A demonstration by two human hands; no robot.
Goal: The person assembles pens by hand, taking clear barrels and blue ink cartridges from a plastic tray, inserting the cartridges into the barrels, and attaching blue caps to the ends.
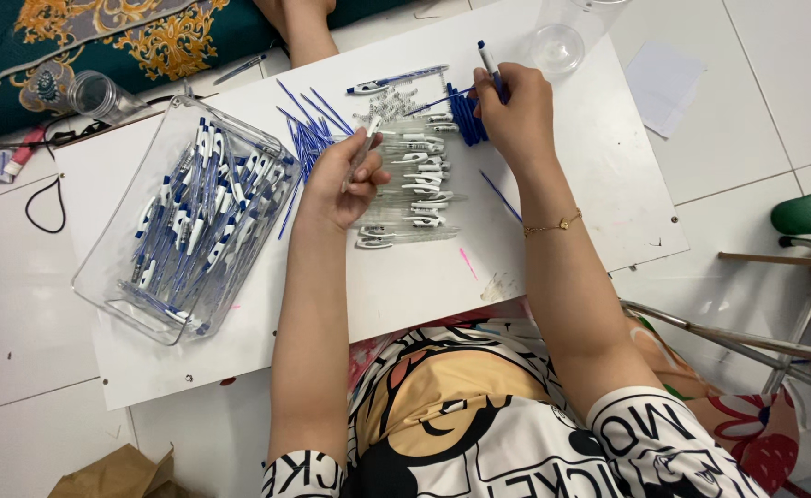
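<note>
My left hand [341,182] is closed around a clear pen barrel [365,148], held over the white board [424,277]. My right hand [514,109] pinches a blue pen part [488,63] that sticks up above a bunch of blue caps [465,120]. Between the hands lies a row of clear barrels with white clips [414,189]. Thin blue refills [306,134] fan out to the left of it, beside a small heap of springs [385,101].
A clear plastic box [110,263] at the left holds several finished blue-and-white pens. One finished pen [396,81] lies at the board's far edge. A clear cup [557,46] stands far right, another cup [99,95] far left. A metal chair frame [746,346] is at right.
</note>
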